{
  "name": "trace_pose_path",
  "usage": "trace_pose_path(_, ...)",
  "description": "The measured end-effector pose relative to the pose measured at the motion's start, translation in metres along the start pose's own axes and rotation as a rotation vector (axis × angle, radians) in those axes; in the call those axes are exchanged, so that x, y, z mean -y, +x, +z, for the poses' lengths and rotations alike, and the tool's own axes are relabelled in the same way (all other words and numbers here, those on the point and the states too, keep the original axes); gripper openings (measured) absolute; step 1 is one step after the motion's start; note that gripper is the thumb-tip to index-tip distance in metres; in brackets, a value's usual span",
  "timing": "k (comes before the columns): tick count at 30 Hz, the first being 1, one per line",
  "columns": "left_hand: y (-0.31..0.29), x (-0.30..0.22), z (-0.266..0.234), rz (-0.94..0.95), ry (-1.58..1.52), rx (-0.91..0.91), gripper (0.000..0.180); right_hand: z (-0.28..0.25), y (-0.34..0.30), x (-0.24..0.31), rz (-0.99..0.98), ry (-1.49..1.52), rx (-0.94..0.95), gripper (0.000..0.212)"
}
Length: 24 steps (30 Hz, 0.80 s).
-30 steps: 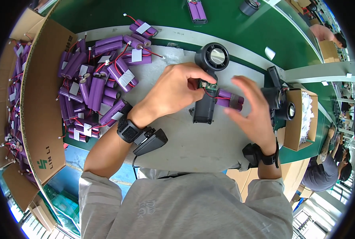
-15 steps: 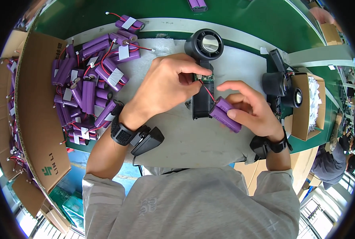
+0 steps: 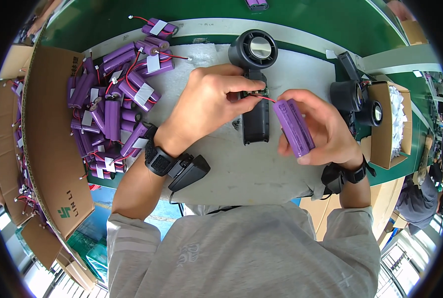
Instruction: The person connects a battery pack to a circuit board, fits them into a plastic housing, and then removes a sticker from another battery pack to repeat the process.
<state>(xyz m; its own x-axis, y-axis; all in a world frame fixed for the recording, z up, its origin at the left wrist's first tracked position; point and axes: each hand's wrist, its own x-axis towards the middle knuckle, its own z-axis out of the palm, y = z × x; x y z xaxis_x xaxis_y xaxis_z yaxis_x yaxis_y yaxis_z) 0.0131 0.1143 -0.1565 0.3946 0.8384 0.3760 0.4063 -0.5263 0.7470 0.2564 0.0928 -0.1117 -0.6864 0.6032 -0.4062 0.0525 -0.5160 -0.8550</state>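
Purple wrapping covers the battery pack (image 3: 294, 127) in the right hand (image 3: 325, 131). That hand pinches it between the thumb at the bottom end and the fingers behind it, so the pack is held up, tilted, with its top leaning to the left. It is just to the right of the black fan (image 3: 252, 49), which lies on the pale mat (image 3: 221, 181). The fan's round head points away from the person, and its long open handle (image 3: 255, 126) points toward them. A thin red wire (image 3: 267, 98) runs from the top of the pack to the left hand (image 3: 214, 97). The left thumb and pointing finger are close together, pinching a little green board (image 3: 260, 93) at the fan's neck. The fingers hide part of it, so I cannot tell if they touch the wire's end too. On the left is a big messy pile of purple packs (image 3: 113, 119) with red wires and white stickers, next to a tall brown box wall (image 3: 55, 134). On the right, two more black fans (image 3: 344, 96) sit beside a small brown box (image 3: 379, 136) with white stuff (image 3: 395, 121) inside. Both wrists wear black straps (image 3: 159, 161). The table (image 3: 107, 20) is green.
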Motion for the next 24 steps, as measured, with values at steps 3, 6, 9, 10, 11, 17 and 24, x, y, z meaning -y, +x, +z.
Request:
trace_pose_path(3,0.0,0.0,0.003,0.003,0.002,-0.013,0.024,-0.006,0.004,-0.003,-0.088,-0.074,-0.06,0.096)
trace_pose_path(6,0.001,0.001,0.003,0.011,-0.002,-0.009,0.024,-0.01,0.007,-0.007,-0.233,-0.16,-0.099,0.095)
trace_pose_path(9,0.002,0.002,0.001,0.008,-0.004,0.011,0.024,-0.013,0.009,-0.009,-0.271,-0.31,-0.092,0.09)
trace_pose_path(10,0.001,0.003,0.0,0.009,-0.007,0.021,0.024,-0.012,0.01,-0.011,-0.268,-0.308,-0.093,0.09)
trace_pose_path(11,0.001,0.004,-0.001,0.006,-0.009,0.022,0.024,-0.009,0.012,-0.015,-0.299,-0.339,-0.101,0.087)
trace_pose_path(17,-0.001,0.011,-0.006,0.061,-0.011,0.054,0.025,0.003,0.025,-0.031,-0.394,-0.633,-0.17,0.074)
trace_pose_path(24,-0.005,0.013,-0.01,0.082,0.01,0.09,0.027,0.015,0.038,-0.043,-0.567,-0.868,-0.279,0.069)
